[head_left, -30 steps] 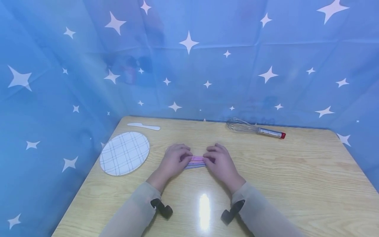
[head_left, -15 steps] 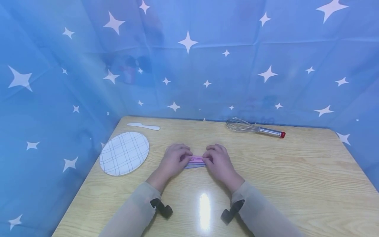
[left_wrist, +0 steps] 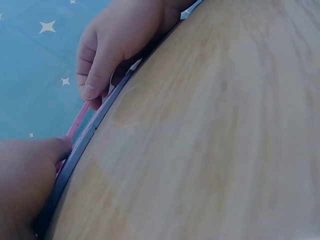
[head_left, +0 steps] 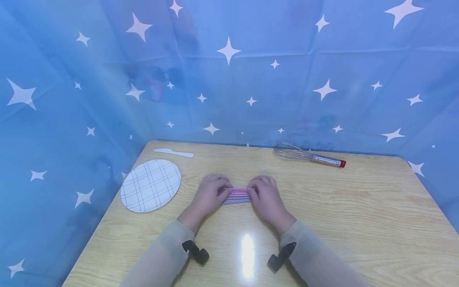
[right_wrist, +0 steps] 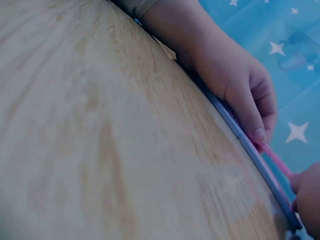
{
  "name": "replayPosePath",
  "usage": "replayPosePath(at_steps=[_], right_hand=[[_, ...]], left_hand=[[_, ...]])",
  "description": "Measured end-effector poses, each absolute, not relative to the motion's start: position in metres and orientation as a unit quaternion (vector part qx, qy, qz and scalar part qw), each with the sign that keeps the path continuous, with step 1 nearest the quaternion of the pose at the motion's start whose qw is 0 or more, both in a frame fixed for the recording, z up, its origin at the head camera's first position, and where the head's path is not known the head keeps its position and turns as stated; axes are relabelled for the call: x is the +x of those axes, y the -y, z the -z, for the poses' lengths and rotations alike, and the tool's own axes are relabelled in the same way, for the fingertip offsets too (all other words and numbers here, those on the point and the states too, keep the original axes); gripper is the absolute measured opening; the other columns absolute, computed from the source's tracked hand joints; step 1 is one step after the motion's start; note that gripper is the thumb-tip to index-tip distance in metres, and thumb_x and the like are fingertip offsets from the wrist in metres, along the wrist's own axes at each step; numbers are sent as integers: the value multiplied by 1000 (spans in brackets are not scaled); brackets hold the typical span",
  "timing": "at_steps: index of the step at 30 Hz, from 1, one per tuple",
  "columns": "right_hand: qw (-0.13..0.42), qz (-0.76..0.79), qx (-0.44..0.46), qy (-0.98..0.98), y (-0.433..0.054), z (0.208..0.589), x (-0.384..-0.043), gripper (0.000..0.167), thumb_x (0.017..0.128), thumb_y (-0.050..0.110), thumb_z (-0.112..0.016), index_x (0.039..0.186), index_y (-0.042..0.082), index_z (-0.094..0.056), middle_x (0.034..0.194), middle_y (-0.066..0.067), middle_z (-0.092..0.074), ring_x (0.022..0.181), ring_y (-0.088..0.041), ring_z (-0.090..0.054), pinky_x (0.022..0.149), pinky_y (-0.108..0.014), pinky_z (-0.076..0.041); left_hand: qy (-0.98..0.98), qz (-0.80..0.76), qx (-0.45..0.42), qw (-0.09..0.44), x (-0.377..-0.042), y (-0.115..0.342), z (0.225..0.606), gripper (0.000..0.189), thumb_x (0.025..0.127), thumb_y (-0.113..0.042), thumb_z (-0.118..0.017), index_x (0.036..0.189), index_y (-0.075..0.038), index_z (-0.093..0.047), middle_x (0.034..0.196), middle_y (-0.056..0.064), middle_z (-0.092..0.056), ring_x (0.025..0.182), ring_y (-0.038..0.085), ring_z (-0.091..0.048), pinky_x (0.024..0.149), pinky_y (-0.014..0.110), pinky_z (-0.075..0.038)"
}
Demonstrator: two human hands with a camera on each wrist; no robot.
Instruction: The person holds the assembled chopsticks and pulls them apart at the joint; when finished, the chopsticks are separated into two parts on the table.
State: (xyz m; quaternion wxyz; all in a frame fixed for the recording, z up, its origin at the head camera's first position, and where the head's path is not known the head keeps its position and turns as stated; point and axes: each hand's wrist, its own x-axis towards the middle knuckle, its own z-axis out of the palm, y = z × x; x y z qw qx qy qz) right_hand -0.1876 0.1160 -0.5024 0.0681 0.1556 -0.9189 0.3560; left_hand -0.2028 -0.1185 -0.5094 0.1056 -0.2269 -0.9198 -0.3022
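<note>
In the middle of the table lies a low layered thing (head_left: 239, 196), striped in pink, purple and blue-grey; its exact kind is hard to tell. My left hand (head_left: 212, 192) pinches its far pink edge at the left end between thumb and fingers. At the right end my right hand (head_left: 264, 197) pinches the same edge. In the left wrist view the raised pink edge (left_wrist: 77, 120) runs taut between both hands, above a blue-grey strip (left_wrist: 82, 150) lying along the tabletop. The right wrist view shows that pink edge (right_wrist: 276, 161) too. Fingers hide both ends.
A white plate (head_left: 151, 186) with a checked pattern sits at the left table edge. Behind it lies a white knife (head_left: 174, 153). A wire whisk (head_left: 309, 155) with a red-tipped handle rests at the back right, near the blue star-patterned curtain (head_left: 229, 87).
My right hand shifts slightly, its fingers drawing in more tightly at the pink edge. The left hand stays almost still, and the other objects keep their places.
</note>
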Motion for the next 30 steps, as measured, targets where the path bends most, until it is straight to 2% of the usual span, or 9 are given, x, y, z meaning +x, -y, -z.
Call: replayPosePath(at_steps=[4,11,16,24,30], right_hand=[[76,-366,160,914,-117,502,-187,6,105,17,-68,105,12,-71,115,-6,-68,126,-33,-50,113,-51,-39],[77,-387,153,906,-120,500,-185,11,103,20,-72,111,13,-73,114,-1,-72,117,-25,-54,102,-46,-49],[109,-377,177,903,-125,499,-183,18,101,21,-75,116,11,-76,109,0,-74,107,-21,-57,92,-42,-51],[125,-368,184,903,-136,499,-180,13,101,22,-77,111,14,-79,103,4,-75,102,-18,-58,88,-39,-50],[115,-387,180,897,-144,501,-179,10,102,22,-76,109,16,-78,106,5,-75,106,-18,-59,94,-42,-51]], left_hand=[[920,310,-216,104,-202,119,509,9,99,-31,-78,104,-24,-80,106,-9,-69,109,17,-59,109,47,-38],[919,310,-219,107,-201,120,505,9,101,-31,-76,106,-25,-79,110,-10,-71,113,18,-59,112,49,-33],[919,310,-215,112,-200,119,503,9,101,-32,-76,107,-26,-79,110,-11,-72,113,16,-61,113,49,-33],[918,313,-217,110,-199,116,500,14,99,-37,-77,100,-24,-77,103,-12,-70,106,15,-60,110,48,-37],[911,327,-217,123,-200,117,503,12,96,-36,-81,98,-25,-76,101,-13,-71,105,13,-61,113,47,-36]])
